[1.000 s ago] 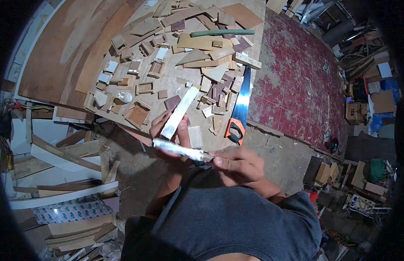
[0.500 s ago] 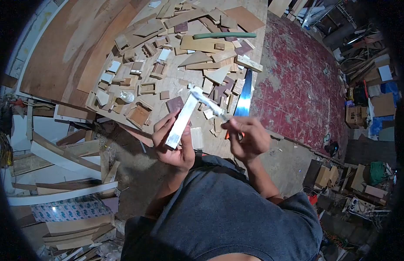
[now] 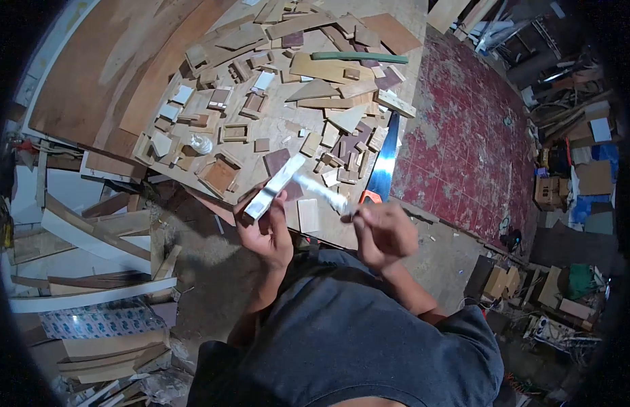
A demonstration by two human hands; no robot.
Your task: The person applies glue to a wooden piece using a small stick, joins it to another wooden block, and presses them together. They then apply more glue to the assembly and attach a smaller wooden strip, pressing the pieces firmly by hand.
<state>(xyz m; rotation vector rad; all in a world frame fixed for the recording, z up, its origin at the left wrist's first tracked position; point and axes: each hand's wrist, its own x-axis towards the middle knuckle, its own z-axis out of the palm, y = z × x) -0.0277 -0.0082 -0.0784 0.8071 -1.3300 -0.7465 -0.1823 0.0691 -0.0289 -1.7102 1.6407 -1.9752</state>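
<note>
A narrow white-faced strip (image 3: 275, 184) lies slanted in my left hand (image 3: 266, 236), gripped between thumb and fingers near its lower end. My right hand (image 3: 387, 234) is closed around the end of a slim whitish tool (image 3: 323, 192), smeared by motion, so I cannot tell its exact kind. The tool's far end points up-left, right at the strip's side. Below the strip, a pale wooden block (image 3: 308, 215) rests at the table's near edge. Close beyond my right hand lies a handsaw (image 3: 383, 163) with a blue-looking blade and orange handle.
Small wooden boxes (image 3: 220, 173), offcuts (image 3: 315, 89) and a white-capped container (image 3: 201, 143) cover the worktable (image 3: 277, 129). A green curved strip (image 3: 359, 57) lies at the back. Large boards (image 3: 104, 74) stand left; a worn red floor (image 3: 457, 122) extends right.
The strip has shifted down and left and tilted more in my left hand. My right hand has dropped slightly, its tool moving from the strip's top end down alongside it. The view has shifted slightly.
</note>
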